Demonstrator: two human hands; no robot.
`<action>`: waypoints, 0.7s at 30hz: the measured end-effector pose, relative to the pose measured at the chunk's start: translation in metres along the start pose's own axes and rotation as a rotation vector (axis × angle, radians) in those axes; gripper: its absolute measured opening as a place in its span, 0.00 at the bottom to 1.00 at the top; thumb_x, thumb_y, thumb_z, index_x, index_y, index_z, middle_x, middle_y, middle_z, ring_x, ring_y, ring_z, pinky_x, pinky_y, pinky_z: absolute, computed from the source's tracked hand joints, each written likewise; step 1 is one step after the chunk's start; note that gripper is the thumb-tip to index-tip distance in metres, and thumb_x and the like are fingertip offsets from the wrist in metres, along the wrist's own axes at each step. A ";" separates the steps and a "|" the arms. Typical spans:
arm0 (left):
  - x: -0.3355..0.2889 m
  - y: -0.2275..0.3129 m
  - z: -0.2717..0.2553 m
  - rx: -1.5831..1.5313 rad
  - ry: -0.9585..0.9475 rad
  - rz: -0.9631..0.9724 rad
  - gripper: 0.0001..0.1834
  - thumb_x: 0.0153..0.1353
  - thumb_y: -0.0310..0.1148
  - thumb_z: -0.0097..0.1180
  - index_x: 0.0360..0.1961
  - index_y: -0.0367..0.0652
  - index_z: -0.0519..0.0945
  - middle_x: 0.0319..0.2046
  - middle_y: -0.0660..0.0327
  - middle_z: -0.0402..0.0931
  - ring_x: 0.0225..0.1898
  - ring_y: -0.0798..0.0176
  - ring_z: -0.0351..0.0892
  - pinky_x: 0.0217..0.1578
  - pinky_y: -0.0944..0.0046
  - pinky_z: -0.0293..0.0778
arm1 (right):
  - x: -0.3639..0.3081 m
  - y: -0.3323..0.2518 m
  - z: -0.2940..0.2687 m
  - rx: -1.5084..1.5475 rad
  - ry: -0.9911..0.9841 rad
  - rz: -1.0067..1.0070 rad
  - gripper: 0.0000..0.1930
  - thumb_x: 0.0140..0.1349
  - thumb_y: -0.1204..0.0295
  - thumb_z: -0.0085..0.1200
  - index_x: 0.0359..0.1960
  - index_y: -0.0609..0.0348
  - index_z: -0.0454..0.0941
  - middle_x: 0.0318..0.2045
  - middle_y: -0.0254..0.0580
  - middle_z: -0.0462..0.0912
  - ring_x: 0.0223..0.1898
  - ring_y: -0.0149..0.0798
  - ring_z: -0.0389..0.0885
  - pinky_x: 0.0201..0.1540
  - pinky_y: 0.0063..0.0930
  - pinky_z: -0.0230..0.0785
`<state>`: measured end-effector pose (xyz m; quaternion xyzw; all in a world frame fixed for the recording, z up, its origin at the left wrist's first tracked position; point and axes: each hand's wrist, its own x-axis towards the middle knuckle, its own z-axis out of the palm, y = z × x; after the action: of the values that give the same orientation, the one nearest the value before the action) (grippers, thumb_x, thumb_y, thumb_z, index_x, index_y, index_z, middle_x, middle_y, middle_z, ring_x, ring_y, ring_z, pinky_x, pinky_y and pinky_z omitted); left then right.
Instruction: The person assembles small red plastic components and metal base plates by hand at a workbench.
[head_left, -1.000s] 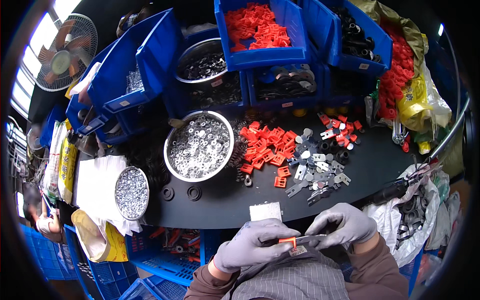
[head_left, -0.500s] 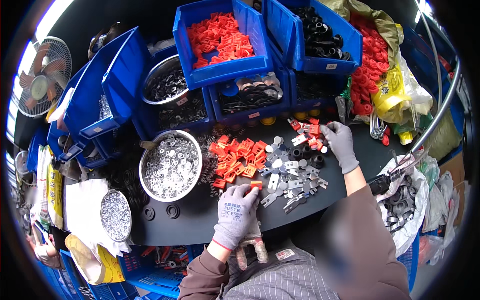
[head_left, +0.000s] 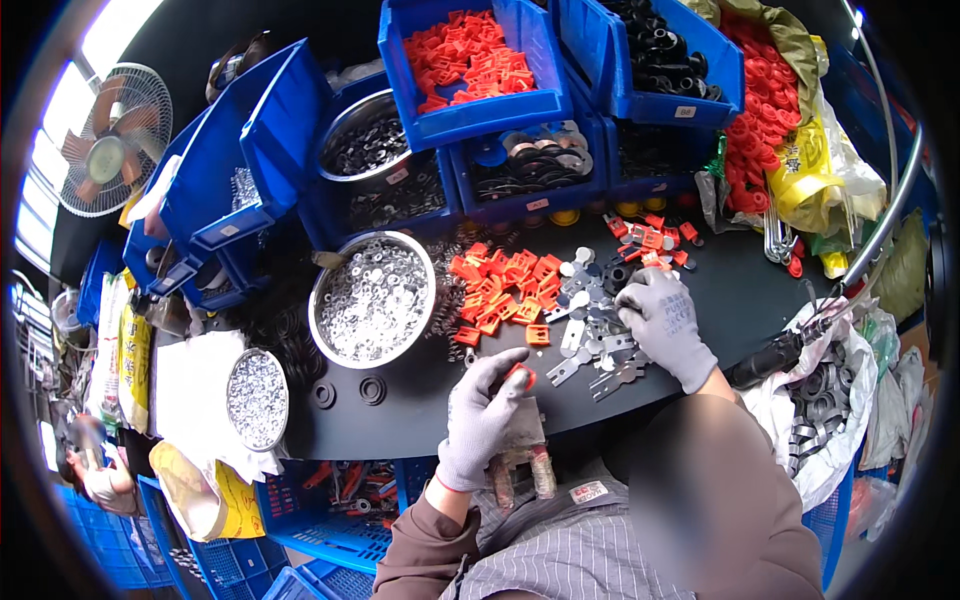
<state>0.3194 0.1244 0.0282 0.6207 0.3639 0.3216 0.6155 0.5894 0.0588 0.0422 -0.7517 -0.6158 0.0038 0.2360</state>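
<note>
My left hand (head_left: 482, 415), in a grey glove, is raised at the table's near edge. Its thumb and fingers pinch a small red plastic clip (head_left: 520, 376), mostly hidden by the fingertips. My right hand (head_left: 664, 328), also gloved, has its fingers bent down into a pile of flat silvery metal plates (head_left: 592, 345) and small black parts. What its fingertips grip, if anything, is hidden. Left of that pile lie loose red plastic clips (head_left: 505, 285). Behind the right hand, red clips joined with metal plates (head_left: 650, 238) form a small heap.
A steel bowl of small metal rings (head_left: 373, 300) stands left of the clips, with two black rings (head_left: 372, 389) before it. Blue bins (head_left: 480, 125) line the back. A metal arm (head_left: 890, 215) curves along the right. At the near edge stands a block-like fixture (head_left: 525, 430).
My right hand has left the joined pieces and come nearer, onto the metal and black parts. The left hand has lifted a red clip off the table. The whole view has shifted slightly.
</note>
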 end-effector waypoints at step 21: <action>-0.039 0.045 0.000 -0.270 -0.169 -0.214 0.12 0.64 0.27 0.62 0.47 0.34 0.82 0.36 0.65 0.82 0.34 0.76 0.76 0.35 0.74 0.73 | -0.043 -0.082 -0.066 1.386 -0.788 0.500 0.10 0.57 0.76 0.67 0.38 0.68 0.82 0.35 0.37 0.85 0.35 0.26 0.82 0.37 0.21 0.73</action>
<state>0.3015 0.0922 0.0749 0.5152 0.3286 0.2470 0.7521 0.5226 0.0063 0.1180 -0.4944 -0.3266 0.6967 0.4043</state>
